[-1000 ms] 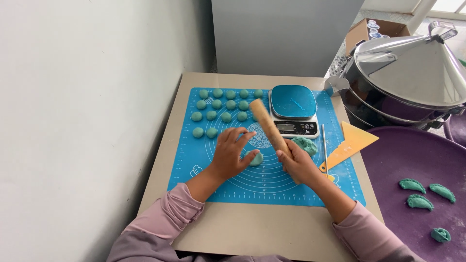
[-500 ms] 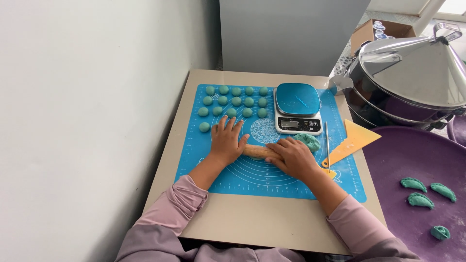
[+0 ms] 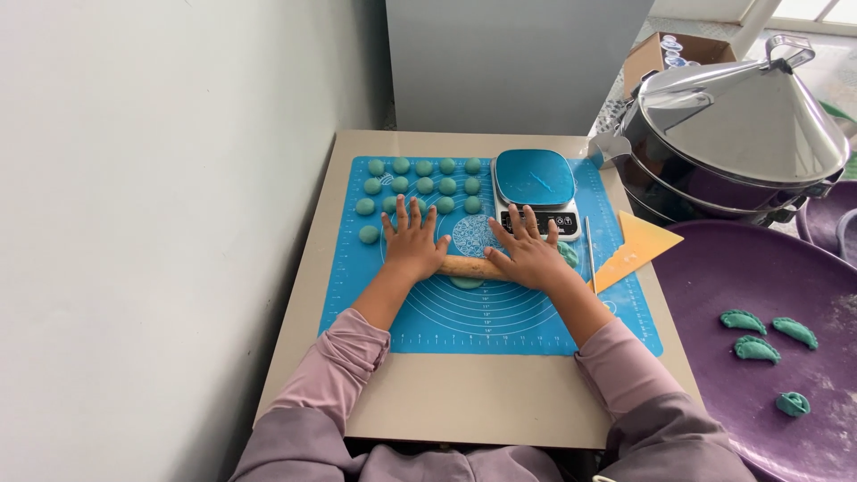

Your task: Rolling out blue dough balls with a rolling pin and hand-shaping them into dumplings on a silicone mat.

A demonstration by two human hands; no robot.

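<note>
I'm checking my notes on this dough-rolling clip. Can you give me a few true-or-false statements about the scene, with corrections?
1. Both the left hand and the right hand press flat on the wooden rolling pin. True.
2. The rolling pin lies on a red mat. False: the silicone mat is blue.
3. Green dough balls sit in rows left of the kitchen scale. True.
4. The purple tray holds no dumplings. False: four folded green dumplings lie on it.

Beige table (image 3: 464, 402) against white wall (image 3: 161, 223)
</note>
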